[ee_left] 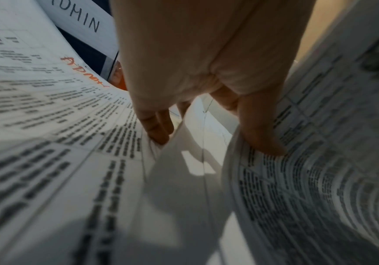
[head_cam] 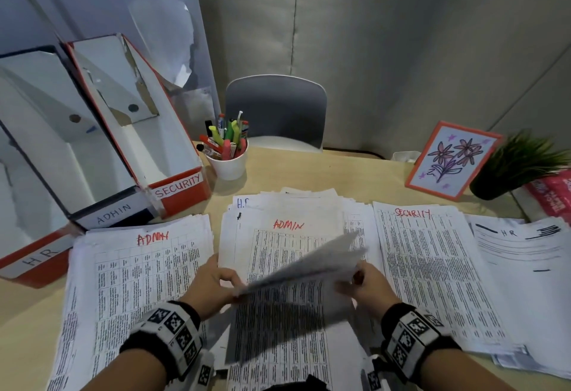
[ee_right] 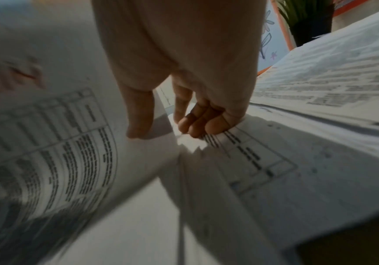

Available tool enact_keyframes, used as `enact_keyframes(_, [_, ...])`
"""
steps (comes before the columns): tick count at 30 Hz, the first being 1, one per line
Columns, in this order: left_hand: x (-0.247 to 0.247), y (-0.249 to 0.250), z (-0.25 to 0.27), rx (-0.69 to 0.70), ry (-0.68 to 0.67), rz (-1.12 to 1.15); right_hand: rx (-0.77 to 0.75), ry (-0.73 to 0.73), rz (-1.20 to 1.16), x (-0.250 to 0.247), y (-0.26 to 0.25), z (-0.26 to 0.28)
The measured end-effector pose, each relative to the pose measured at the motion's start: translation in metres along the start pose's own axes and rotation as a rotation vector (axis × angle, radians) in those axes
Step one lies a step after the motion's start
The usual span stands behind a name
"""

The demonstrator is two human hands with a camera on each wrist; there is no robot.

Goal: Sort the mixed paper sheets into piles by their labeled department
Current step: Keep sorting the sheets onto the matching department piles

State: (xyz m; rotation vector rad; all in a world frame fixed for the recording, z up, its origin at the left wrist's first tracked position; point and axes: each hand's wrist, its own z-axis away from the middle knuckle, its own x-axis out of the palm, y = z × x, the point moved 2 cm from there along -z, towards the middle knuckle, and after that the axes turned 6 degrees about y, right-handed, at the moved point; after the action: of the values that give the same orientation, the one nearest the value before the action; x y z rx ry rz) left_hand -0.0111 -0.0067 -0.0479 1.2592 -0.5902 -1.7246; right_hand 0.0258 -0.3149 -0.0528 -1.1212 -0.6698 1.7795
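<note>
Right now both hands, left hand (head_cam: pixel 213 282) and right hand (head_cam: pixel 369 285), pinch a blurred lifted sheet (head_cam: pixel 304 267) over the middle pile (head_cam: pixel 287 226) near the desk's front edge.

- 4 paper piles on the counter (head_cam: pixel 355 171): ADMIN pile (head_cam: pixel 136 270), centre mixed pile (head_cam: pixel 287 236), SECURITY pile (head_cam: pixel 432 260), HR pile (head_cam: pixel 525 267)
- 1 lifted sheet (head_cam: pixel 309 270), blurred
- 3 file boxes: HR box (head_cam: pixel 34 262), ADMIN box (head_cam: pixel 114 214), SECURITY box (head_cam: pixel 182 186)
- 1 cup of markers (head_cam: pixel 227 163); marker count can't be told
- 1 framed flower drawing (head_cam: pixel 451 158)
- 1 potted plant (head_cam: pixel 513 168)
- 1 chair (head_cam: pixel 275 109)
- 2 hands: left hand (head_cam: pixel 210 285), right hand (head_cam: pixel 370 288)
- 2 tagged wristbands
</note>
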Motion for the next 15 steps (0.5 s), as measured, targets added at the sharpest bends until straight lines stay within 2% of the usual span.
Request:
enact_keyframes(2, [-0.001, -0.005, -0.002, 0.053, -0.030, 0.001, -0.054, 0.008, 0.072, 0.000, -0.005, -0.001])
enact_keyframes(4, [-0.004, 0.000, -0.001, 0.083, -0.020, 0.023, -0.085, 0.083, 0.098, -0.003, -0.001, -0.004])
enact_keyframes(9, [-0.014, 0.022, 0.004, 0.149, 0.225, -0.101, -0.122, 0.094, -0.007, -0.004, -0.030, 0.011])
enact_keyframes(12, [-0.015, 0.051, 0.010, 0.197, 0.261, 0.044, -0.263, 0.180, -0.137, -0.007, -0.056, 0.019])
enact_keyframes(15, [-0.015, 0.084, 0.017, 0.322, 0.324, 0.141, -0.420, 0.312, -0.131, -0.009, -0.085, 0.024])
